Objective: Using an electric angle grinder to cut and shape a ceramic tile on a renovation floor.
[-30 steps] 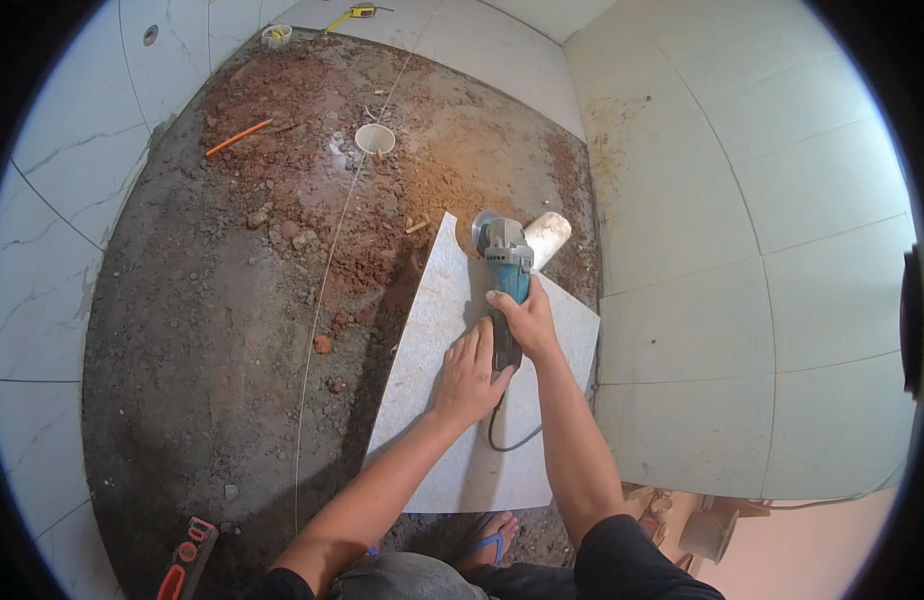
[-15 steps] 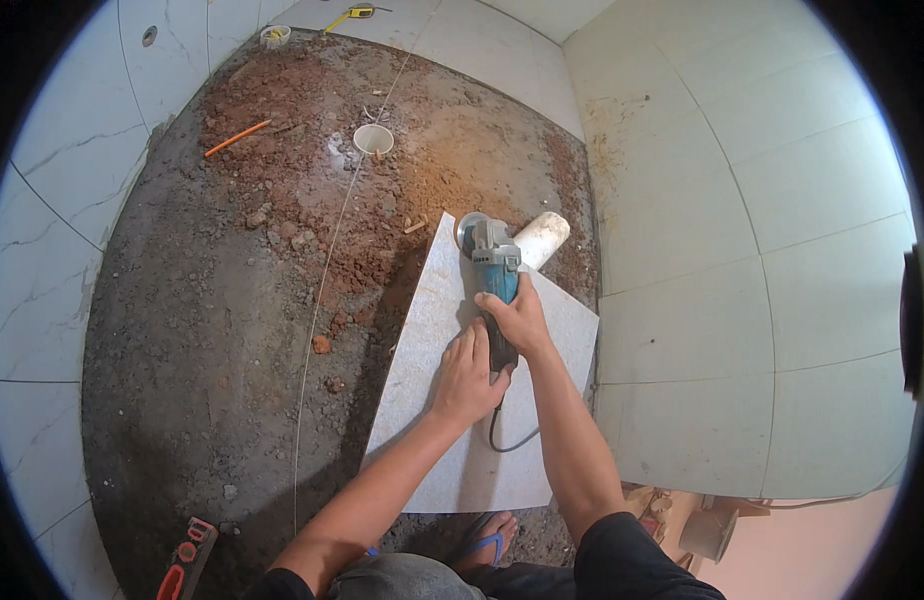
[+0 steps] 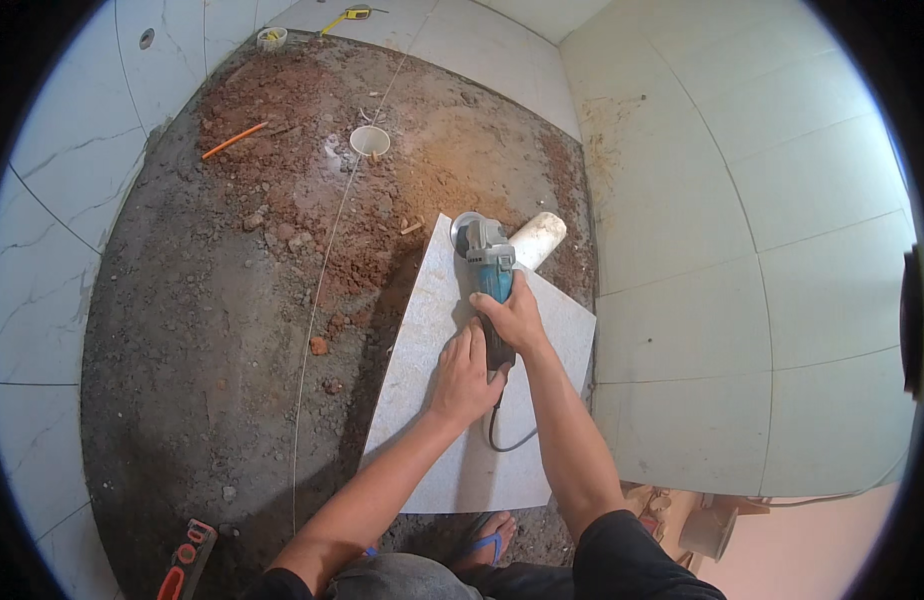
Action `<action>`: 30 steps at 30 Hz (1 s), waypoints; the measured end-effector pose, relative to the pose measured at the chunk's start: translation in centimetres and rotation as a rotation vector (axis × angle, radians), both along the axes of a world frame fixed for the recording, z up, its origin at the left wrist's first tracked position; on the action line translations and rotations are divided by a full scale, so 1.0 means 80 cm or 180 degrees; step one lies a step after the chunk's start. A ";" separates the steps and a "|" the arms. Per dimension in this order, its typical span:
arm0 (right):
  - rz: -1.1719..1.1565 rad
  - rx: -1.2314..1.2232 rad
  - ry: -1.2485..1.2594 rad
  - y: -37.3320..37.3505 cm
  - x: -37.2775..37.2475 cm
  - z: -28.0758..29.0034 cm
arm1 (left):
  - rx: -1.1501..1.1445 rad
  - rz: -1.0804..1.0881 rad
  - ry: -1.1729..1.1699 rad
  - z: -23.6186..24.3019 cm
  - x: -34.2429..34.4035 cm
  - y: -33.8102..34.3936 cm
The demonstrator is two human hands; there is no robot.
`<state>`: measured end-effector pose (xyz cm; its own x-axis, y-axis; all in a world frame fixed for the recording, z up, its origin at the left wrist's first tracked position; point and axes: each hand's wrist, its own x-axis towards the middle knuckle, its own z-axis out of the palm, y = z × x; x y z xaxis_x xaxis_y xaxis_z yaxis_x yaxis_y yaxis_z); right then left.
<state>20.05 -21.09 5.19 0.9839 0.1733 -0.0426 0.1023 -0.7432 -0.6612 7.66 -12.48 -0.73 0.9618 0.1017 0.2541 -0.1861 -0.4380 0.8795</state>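
A teal and grey angle grinder [image 3: 494, 282] is held over a large pale tile [image 3: 432, 420], its disc [image 3: 466, 230] at the tile's far edge. My right hand [image 3: 515, 315] wraps round the grinder's body, thumb across the top. Lower on the dark rear handle, my left hand [image 3: 466, 372] grips with its fingers along the left side. A black cord trails from the handle over the tile. Under the tile's far side a white pipe [image 3: 539, 240] sticks out; the rest of it is hidden. Whether the disc touches the tile I cannot tell.
Rough soil floor holds a round white pipe opening [image 3: 370, 141], an orange pencil [image 3: 234, 141] and a taut string [image 3: 327, 255]. A tape measure [image 3: 357, 13] and small white cup [image 3: 272, 39] lie far back. A red-and-black level [image 3: 188, 560] is near left. Tiled walls stand both sides.
The grinder and both hands keep nearly the same place on the tile. The whole view has shifted very slightly.
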 end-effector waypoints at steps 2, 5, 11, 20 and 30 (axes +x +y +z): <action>0.0033 0.0048 0.0002 -0.003 0.001 -0.002 | -0.0011 -0.0014 0.0008 0.001 0.000 0.000; 0.0017 0.0012 0.0075 0.001 0.000 0.000 | -0.0027 0.0016 0.0010 -0.003 0.000 -0.001; 0.0034 -0.0114 0.0140 0.003 0.002 0.000 | 0.0018 0.0044 0.0025 -0.006 0.000 -0.002; 0.0051 -0.0201 0.0177 -0.001 0.007 -0.002 | -0.0073 0.0062 0.0039 0.000 0.001 -0.002; 0.0111 -0.0183 0.0227 0.000 0.009 0.004 | -0.0018 0.0097 0.0005 0.000 0.002 -0.001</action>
